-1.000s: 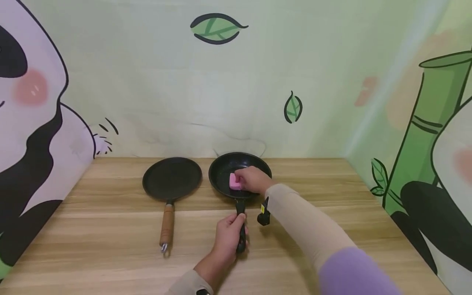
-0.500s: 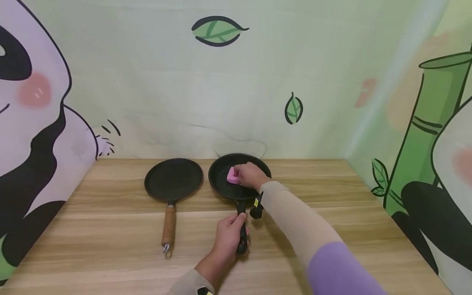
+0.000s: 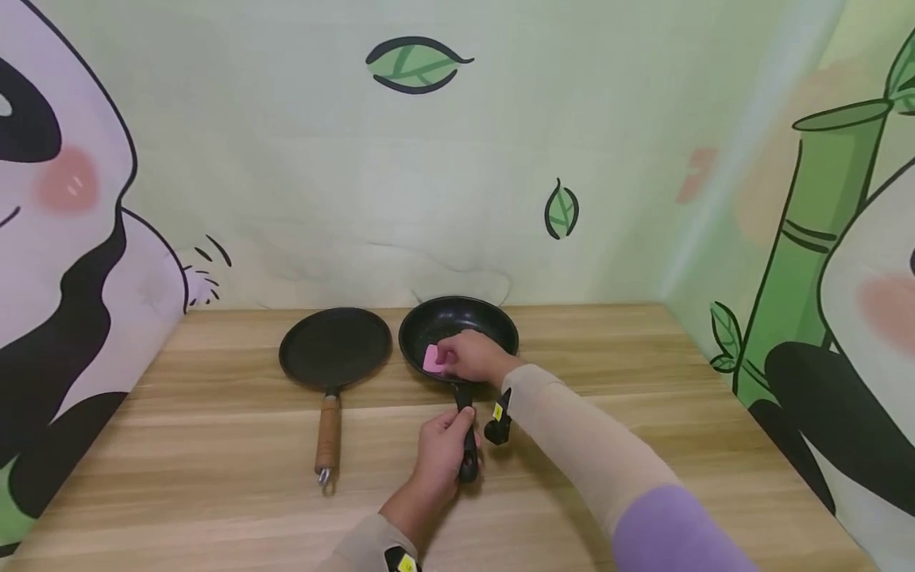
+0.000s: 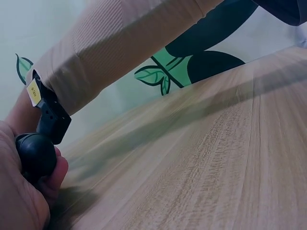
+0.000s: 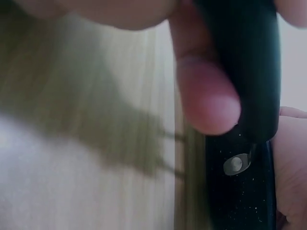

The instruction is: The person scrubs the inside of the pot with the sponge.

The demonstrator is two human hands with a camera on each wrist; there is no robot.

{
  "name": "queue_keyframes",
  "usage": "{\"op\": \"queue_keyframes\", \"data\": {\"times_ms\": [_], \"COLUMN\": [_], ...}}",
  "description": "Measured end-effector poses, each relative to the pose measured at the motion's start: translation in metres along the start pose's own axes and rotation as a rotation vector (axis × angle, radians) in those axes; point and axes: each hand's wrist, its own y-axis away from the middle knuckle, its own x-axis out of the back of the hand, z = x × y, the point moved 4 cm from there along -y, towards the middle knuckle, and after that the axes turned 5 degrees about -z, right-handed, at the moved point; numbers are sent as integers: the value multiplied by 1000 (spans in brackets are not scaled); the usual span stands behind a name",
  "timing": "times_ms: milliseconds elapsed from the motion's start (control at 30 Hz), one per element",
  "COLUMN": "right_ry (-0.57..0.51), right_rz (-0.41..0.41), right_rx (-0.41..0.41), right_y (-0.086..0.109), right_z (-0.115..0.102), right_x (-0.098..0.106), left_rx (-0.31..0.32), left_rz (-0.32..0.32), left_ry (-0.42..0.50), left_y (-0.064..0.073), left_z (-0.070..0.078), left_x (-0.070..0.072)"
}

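In the head view a black frying pan lies near the table's back edge, its handle toward me. My left hand grips the black handle, thumb along its top. The rounded handle end shows inside the curled fingers in the left wrist view. My right hand pinches a pink sponge down inside the pan at its near left side; the fingers cover part of the sponge. A rivet on the pan's speckled inside shows in the right wrist view.
A flat black griddle pan with a wooden handle lies left of the frying pan. Both stand on the wood-grain table, near the printed wall behind. My right arm crosses the table from the right.
The sponge in my right hand went up and left in the pan, then back toward me and further left. My left hand keeps its grip on the handle.
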Motion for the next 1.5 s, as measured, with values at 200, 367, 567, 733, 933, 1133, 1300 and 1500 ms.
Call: {"op": "queue_keyframes", "data": {"times_ms": [200,367,567,733,933,1133,1300,1500], "right_ry": [15,49,80,29,-74,-128,-146,-213], "right_rz": [34,91,174,225,270,300,315,316], "right_rx": [53,52,-8,-106,-249,-363,-426,-483], "right_y": [4,3,13,31,54,76,92,110], "right_z": [1,3,7,24,51,82,105,126], "right_x": [3,27,79,105,120,119,103,80], "left_rx": [-27,-138,-212,-250,-274,-289,-261,-220], "left_rz": [-41,-62,12,52,103,137,160,152], "left_ry": [-129,-677,-1064,-1286,-1457,-1565,-1594,-1593], "left_y": [4,11,18,11,-2,-14,-23,-34], "left_z": [5,35,102,145,168,179,182,177], "left_x": [1,5,14,37,80,116,135,147]}}
